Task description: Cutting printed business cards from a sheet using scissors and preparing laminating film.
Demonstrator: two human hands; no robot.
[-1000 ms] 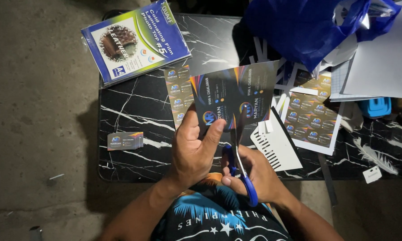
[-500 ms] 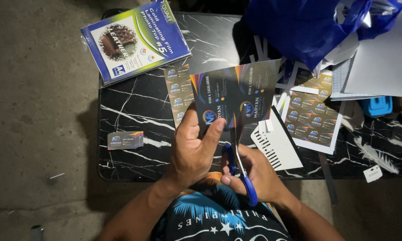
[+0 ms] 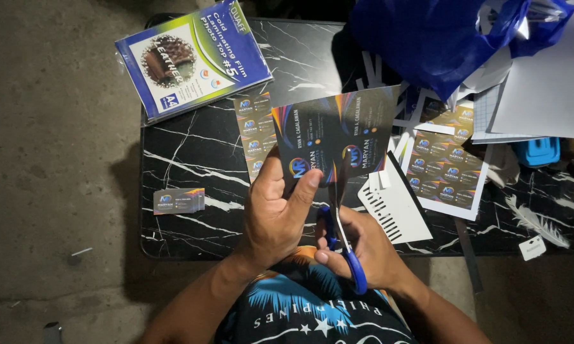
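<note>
We are reaching our left hand (image 3: 275, 216) up from 6 o'clock, thumb and fingers pinching the lower edge of 1 dark printed sheet (image 3: 338, 137), which is rising tilted toward 12 o'clock above the hand. Our right hand (image 3: 363, 248) is sitting at 3 o'clock of the left, fingers closed through the blue handles of 1 pair of scissors (image 3: 341, 223), whose blades are pointing up into the sheet's lower edge. Everything is happening over 1 black marble table (image 3: 197, 159). We are seeing 1 small stack of cut cards (image 3: 178, 200) at 9 o'clock, 1 blue film packet (image 3: 191, 57) at 11 o'clock, 1 blue plastic bag (image 3: 433, 38) at 1 o'clock, and 1 uncut card sheet (image 3: 446, 169) at 3 o'clock.
</note>
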